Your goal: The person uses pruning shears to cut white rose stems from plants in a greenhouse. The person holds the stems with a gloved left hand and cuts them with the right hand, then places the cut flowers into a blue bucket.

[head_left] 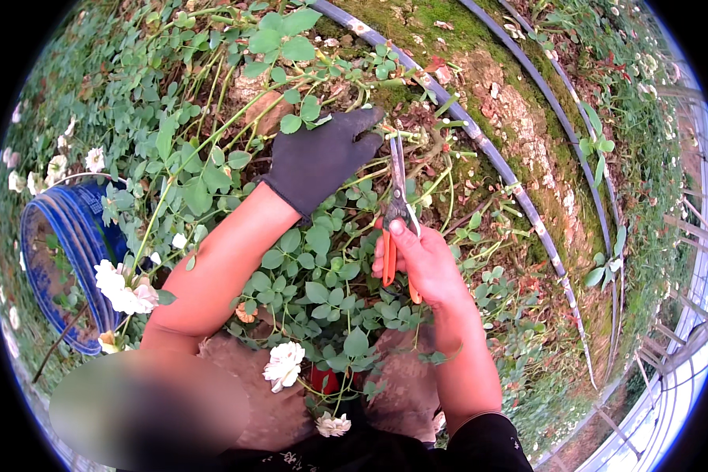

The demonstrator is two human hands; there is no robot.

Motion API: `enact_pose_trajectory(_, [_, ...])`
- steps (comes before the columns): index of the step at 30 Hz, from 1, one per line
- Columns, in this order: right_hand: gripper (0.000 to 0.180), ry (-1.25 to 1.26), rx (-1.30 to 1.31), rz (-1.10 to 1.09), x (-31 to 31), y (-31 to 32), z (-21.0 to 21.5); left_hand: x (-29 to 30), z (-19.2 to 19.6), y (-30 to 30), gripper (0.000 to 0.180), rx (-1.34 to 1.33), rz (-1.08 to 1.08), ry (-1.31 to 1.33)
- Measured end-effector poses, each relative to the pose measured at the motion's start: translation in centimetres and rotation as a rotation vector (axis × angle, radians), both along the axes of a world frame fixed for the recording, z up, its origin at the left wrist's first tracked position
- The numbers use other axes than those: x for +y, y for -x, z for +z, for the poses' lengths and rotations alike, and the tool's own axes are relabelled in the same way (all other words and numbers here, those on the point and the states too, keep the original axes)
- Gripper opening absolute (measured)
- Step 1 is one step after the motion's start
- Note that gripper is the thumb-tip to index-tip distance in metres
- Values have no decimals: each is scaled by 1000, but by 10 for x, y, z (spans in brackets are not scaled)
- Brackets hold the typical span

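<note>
My left hand [322, 161], in a black glove, reaches into a rose bush [318, 291] with thumb and forefinger closed around a short green rose stem [411, 138] low on the plant. In my bare right hand [429, 263] is a pair of pruning shears [399, 185] with orange handles, pointing away from me. Its narrow metal blades reach the stem just right of the gloved fingertips; whether they are fully closed is hard to make out. Several cut stubs stand around the blades. White roses [283, 366] hang near my knees.
A blue bucket [94, 259] lies tilted among leaves at the left, beside more white roses [126, 291]. A dark irrigation pipe [480, 138] curves past the stems on the right, with further pipes [558, 110] beyond over mossy soil [519, 118]. Leafy branches [283, 39] overhang the far side.
</note>
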State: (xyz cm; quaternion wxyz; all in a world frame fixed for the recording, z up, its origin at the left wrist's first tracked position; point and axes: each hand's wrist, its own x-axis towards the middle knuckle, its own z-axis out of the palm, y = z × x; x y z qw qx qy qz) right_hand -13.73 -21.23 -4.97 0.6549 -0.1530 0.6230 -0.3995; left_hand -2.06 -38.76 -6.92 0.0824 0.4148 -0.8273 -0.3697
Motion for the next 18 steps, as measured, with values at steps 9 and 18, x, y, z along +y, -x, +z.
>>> enact_pose_trajectory(9, [36, 27, 53, -42, 4, -1, -16, 13, -6, 8, 22, 125, 58, 258])
enact_pose_trajectory(18, [36, 70, 99, -13, 5, -4, -17, 14, -17, -2, 7, 256, -27, 424])
